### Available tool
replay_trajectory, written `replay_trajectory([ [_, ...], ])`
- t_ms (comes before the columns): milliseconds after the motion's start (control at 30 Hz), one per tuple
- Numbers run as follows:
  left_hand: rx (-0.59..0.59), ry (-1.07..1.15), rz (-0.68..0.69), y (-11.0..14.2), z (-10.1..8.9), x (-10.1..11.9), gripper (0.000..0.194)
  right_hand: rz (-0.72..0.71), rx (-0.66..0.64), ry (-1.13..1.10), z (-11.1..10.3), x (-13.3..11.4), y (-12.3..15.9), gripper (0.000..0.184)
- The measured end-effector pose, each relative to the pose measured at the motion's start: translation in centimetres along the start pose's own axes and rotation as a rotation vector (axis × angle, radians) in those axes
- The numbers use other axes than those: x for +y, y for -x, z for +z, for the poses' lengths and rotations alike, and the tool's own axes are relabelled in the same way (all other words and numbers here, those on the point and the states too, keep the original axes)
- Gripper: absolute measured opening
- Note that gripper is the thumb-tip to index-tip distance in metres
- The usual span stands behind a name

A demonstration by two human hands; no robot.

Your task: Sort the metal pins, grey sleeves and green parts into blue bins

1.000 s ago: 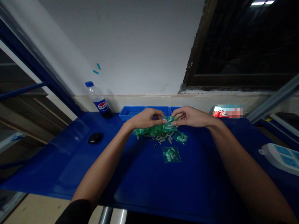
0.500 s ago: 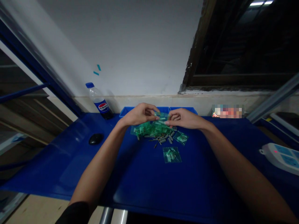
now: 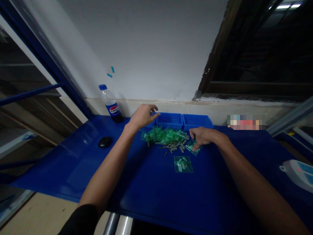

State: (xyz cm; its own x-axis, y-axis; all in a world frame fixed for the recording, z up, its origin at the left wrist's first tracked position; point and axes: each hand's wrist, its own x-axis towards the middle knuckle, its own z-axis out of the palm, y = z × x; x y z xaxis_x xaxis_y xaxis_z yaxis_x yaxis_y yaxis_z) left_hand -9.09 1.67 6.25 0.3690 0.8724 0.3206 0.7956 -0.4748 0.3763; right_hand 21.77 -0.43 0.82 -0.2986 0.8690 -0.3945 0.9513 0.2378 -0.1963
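My left hand [image 3: 144, 116] is raised over the left end of a row of blue bins [image 3: 170, 121], fingers apart and holding nothing. Lower on the right, my right hand [image 3: 202, 135] reaches down with thumb and forefinger apart, the thumb touching a small green-tinted plastic bag [image 3: 190, 146] that lies on the table. A heap of similar green bags [image 3: 162, 134] sits between the hands. At its front edge are loose grey cylinders [image 3: 181, 149] and thin pins [image 3: 166, 152]. Nearer me lies another flat bag [image 3: 183, 164] with small parts inside.
A cola bottle [image 3: 113, 109] stands at the back left by the wall, with a black computer mouse [image 3: 105, 142] in front of it. To the right, a white device [image 3: 298, 174] with a red light rests on the blue table [image 3: 156, 195]. A blurred-out object [image 3: 246, 123] is behind it.
Both hands were holding a green bag over the heap; they have separated. My left hand moved up and left, while my right went down to the bag on the right. The view shifted slightly.
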Motion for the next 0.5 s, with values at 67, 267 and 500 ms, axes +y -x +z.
replay_trajectory([
  [67,-0.138,0.086,0.125,0.1,0.1,0.9,0.035,-0.049,0.009,-0.032,-0.2,0.1,0.0,0.046],
  [267,-0.373,0.272,0.237,0.7,0.3,3.0,0.037,-0.205,0.14,-0.21,-2.6,0.4,2.3,0.042],
  [500,-0.397,0.414,0.241,1.0,0.1,4.0,0.039,-0.421,0.229,-0.762,-3.4,-2.8,4.0,0.045],
])
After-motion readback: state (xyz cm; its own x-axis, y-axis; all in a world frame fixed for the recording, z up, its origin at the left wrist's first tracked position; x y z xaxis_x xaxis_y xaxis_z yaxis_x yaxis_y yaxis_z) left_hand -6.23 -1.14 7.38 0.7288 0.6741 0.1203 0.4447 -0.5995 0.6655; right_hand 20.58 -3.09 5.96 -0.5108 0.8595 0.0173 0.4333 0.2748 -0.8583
